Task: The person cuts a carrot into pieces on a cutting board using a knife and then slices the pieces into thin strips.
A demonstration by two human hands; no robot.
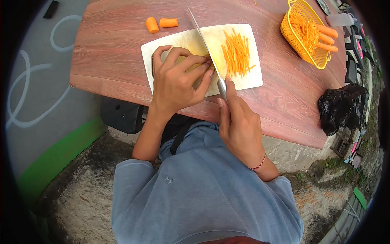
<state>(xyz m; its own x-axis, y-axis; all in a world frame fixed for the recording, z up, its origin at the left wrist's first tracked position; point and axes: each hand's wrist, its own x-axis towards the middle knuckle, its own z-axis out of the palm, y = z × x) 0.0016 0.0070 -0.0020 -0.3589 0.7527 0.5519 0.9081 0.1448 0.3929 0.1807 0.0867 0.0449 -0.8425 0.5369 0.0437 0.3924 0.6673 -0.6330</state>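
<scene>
My right hand [242,129] is wrapped round the grey handle of a kitchen knife [202,37]. Its long blade points away from me across a white cutting board [254,77]. Just left of the blade, my left hand [178,79] rests on the board with its fingers bent and the tips pressed together. A bit of orange shows at those fingertips, seemingly a carrot piece mostly hidden by the fingers. To the right of the blade lies a pile of thin carrot strips [237,55]. Two short carrot chunks [152,25] [169,22] sit on the table beyond the board.
A yellow plastic basket [289,37] on the wooden table [109,53] holds shredded carrot [304,30] and several peeled carrots [326,38]. Near it is a clear bottle [340,19]. A black plastic bag [343,107] hangs by the right edge. A dark seat [122,116] is below left.
</scene>
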